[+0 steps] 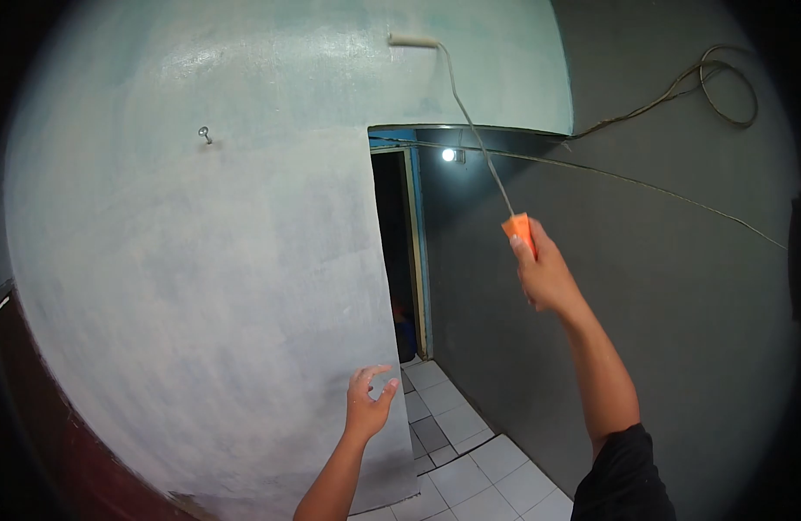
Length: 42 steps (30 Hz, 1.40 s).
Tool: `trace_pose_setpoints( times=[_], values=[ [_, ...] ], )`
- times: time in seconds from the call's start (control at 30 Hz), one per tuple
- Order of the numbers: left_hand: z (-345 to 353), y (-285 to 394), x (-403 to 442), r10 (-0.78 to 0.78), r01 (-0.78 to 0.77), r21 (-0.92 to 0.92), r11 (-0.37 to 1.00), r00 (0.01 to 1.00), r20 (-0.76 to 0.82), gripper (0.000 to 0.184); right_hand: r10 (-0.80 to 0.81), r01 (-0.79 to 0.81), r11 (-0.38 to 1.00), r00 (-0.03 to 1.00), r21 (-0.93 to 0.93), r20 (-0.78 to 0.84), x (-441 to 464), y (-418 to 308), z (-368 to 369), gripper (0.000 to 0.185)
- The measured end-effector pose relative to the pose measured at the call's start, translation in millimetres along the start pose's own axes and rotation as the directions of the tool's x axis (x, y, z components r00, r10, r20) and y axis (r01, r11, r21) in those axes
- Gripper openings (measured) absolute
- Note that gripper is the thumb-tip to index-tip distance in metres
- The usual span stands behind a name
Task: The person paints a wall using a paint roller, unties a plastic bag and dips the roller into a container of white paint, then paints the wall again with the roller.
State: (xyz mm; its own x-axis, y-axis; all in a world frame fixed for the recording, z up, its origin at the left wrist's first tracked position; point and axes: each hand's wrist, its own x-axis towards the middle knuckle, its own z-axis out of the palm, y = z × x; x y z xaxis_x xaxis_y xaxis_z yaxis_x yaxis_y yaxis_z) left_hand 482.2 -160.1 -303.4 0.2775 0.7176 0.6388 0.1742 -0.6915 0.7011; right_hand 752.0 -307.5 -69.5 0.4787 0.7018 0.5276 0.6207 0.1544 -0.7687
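My right hand (543,269) is wrapped round the orange handle of a paint roller (415,41). From the handle a long bent metal rod runs up and left to the pale roller sleeve, which lies against the upper part of the light wall (270,260). Wet, shiny patches show on the wall beside the sleeve. Low down, near the wall's right edge, my left hand (371,401) is raised with its fingers curved and apart. Nothing is in it, and I cannot tell whether its fingertips touch the wall.
A metal hook (205,135) sticks out of the wall at upper left. Right of the wall's edge is a doorway (396,252) with a lit bulb (449,154) nearby. A looped cable (730,87) hangs on the dark grey wall (626,304). White tiles (470,482) cover the floor.
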Motion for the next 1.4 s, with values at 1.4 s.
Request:
trace_pose_setpoints(
  times=[1.4],
  values=[
    [11, -38, -30, -0.156, 0.161, -0.106, 0.981, 0.986, 0.054, 0.032, 0.048, -0.048, 0.999, 0.999, 0.017, 0.001, -18, -30, 7, 0.043]
  ],
)
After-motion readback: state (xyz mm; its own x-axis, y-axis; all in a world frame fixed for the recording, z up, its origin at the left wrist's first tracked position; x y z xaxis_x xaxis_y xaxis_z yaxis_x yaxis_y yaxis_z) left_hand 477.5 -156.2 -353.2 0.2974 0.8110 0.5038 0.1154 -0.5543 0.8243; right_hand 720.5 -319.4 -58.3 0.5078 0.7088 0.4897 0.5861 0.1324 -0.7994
